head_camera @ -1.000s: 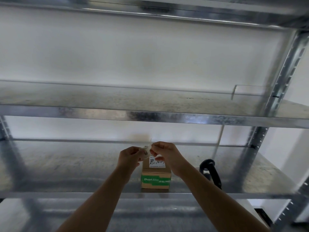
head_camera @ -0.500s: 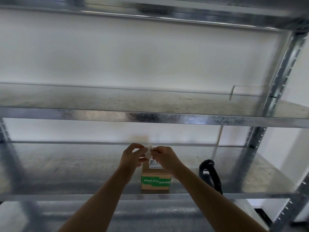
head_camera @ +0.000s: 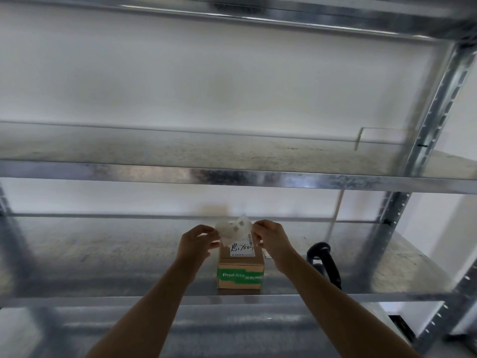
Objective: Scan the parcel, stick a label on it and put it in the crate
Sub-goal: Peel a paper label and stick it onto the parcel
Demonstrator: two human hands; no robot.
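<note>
A small brown cardboard parcel (head_camera: 240, 272) with a green band stands on the metal shelf (head_camera: 103, 257), a white handwritten label on its top. Just above the parcel I hold a thin white label sheet (head_camera: 233, 228) between both hands. My left hand (head_camera: 197, 245) pinches its left edge and my right hand (head_camera: 271, 241) pinches its right edge. The sheet is stretched out and partly peeled, with small printed codes showing. A black handheld scanner (head_camera: 322, 264) lies on the shelf right of the parcel. No crate is in view.
Galvanised shelf boards run above (head_camera: 232, 174) and below. A steel upright (head_camera: 392, 228) stands at the right. A clear plastic divider (head_camera: 376, 138) sits on the upper shelf's right end. A white wall is behind.
My hands have drawn apart, and the label sheet that was bunched between them now spreads open above the parcel.
</note>
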